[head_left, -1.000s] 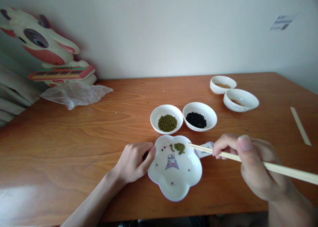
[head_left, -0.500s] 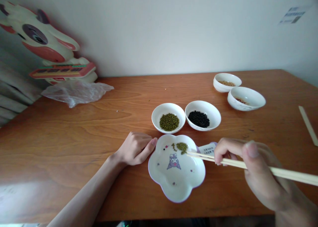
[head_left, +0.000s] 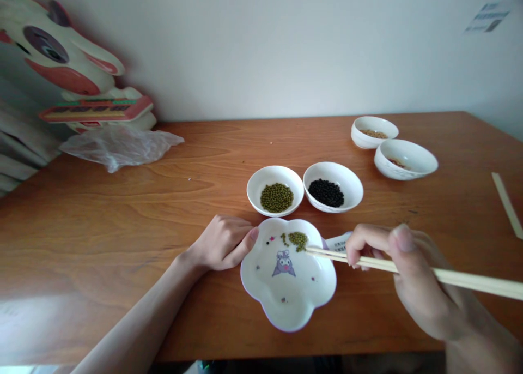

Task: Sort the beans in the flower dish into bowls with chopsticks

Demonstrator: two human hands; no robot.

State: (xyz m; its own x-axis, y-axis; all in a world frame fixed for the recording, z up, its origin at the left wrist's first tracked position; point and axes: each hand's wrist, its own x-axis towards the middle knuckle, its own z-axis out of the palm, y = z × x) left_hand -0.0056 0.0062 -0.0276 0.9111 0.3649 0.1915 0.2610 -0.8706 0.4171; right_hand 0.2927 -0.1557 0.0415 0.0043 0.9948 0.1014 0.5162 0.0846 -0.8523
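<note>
My right hand is closed around a pair of pale wooden chopsticks. Their tips rest at the edge of a small heap of green mung beans in a white flower-shaped dish with a purple rim and a cartoon print. A few single beans lie left of the heap. My left hand lies on the table with curled fingers, its thumb against the dish's left rim; the fingers beneath are partly hidden. Just behind the dish stand a bowl of mung beans and a bowl of black beans.
At the back right are a bowl of tan grains and a bowl with reddish bits. A pale stick lies at the right. A clear plastic bag and a cow-shaped toy keyboard are at the back left. A paper label lies beside the dish.
The view has shifted slightly. My right hand and the chopsticks have moved a little left, their tips still by the mung beans. My left hand stays at the dish's rim.
</note>
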